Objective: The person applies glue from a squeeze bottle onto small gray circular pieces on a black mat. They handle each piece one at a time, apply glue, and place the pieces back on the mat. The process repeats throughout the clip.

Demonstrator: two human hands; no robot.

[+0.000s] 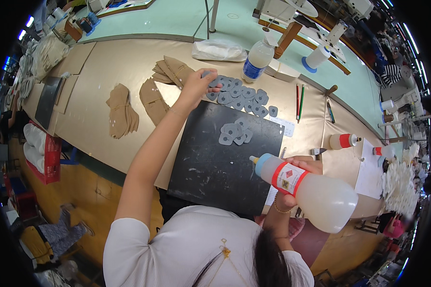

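Observation:
My left hand (196,88) reaches to the far side of the board, fingers closed around a few small grey patches (209,76). Beside it, a spread of similar rounded grey patches with dark centres (244,97) lies overlapping on the table. A smaller heap of these patches (234,131) rests on the black board (210,158) in front of me. In my right hand (307,165) is a large translucent squeeze bottle (321,196) with a light blue collar and a red-and-white label. It is tilted, its yellowish nozzle pointing left toward the board.
Bundles of brown card-like pieces (122,112) lie at the left. A water bottle (258,60) stands behind the patches. Pencils (300,103), a brush (317,151) and another red-labelled bottle (344,140) are to the right. Sewing machines (337,33) occupy the green table beyond.

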